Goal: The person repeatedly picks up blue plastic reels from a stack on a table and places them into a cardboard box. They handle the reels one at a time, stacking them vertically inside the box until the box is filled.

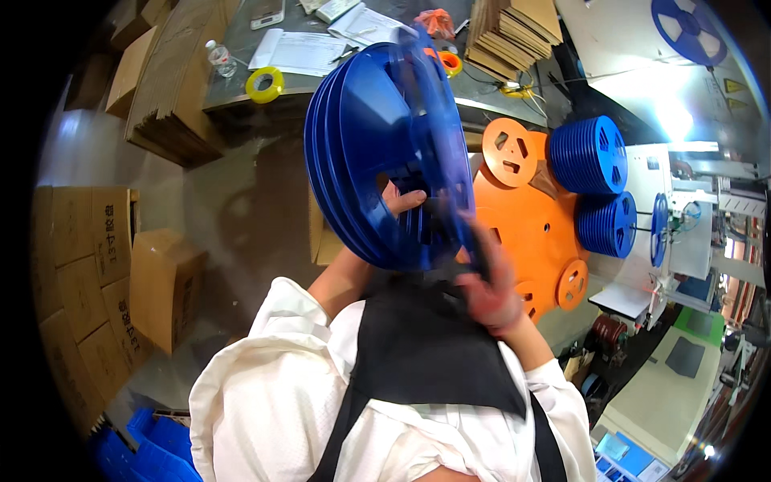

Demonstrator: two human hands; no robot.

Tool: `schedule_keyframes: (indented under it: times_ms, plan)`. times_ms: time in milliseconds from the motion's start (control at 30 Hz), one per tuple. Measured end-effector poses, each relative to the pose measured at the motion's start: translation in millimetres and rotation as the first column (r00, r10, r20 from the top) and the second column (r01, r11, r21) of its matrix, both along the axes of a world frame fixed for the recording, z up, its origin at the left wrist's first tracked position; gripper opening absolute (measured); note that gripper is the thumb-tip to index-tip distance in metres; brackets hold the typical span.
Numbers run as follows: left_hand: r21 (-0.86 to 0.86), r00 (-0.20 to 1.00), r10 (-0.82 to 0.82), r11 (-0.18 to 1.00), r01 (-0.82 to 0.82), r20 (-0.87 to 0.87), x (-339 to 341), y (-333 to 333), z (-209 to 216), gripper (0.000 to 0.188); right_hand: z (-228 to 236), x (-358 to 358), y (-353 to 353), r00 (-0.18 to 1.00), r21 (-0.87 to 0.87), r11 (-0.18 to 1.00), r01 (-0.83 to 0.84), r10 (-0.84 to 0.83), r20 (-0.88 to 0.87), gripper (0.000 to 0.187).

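Note:
A stack of blue plastic reels (353, 153) is held upright in front of my chest, its broad discs facing sideways. My left hand (404, 201) grips the stack at its hub, thumb and fingertips showing through the opening in the disc. On the right side of the stack, another blue reel (442, 145) is smeared by motion and leans slightly away from the others. My right hand (491, 281), also blurred, is closed at that reel's lower rim; its separate fingers are hard to make out.
To the right, an orange round table (522, 213) carries orange discs (509, 153) and two blue reel stacks (590, 153). Ahead, a grey workbench (241, 88) bears papers (297, 52), yellow tape (265, 84) and flat cardboard (514, 32). Cartons (165, 289) stand left, near blue bins (157, 442).

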State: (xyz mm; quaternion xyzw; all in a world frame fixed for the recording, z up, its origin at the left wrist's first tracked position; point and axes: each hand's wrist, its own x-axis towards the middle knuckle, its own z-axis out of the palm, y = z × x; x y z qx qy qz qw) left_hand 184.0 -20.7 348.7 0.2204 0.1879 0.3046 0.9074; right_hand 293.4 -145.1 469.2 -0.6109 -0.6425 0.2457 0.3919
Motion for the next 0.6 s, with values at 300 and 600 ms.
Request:
schedule_keyframes:
  times_ms: [300, 600]
  plan:
    - [-0.166, 0.982, 0.022, 0.986, 0.009, 0.186, -60, 8, -20, 0.067, 23, 99, -47, 0.434, -0.012, 0.629, 0.777, -0.550, -0.714, 0.059]
    - [-0.136, 0.861, 0.111, 0.989, -0.049, 0.497, -51, 24, -106, 0.064, -42, 174, -121, 0.155, 0.027, 0.897, 0.441, -0.047, -0.987, 0.055]
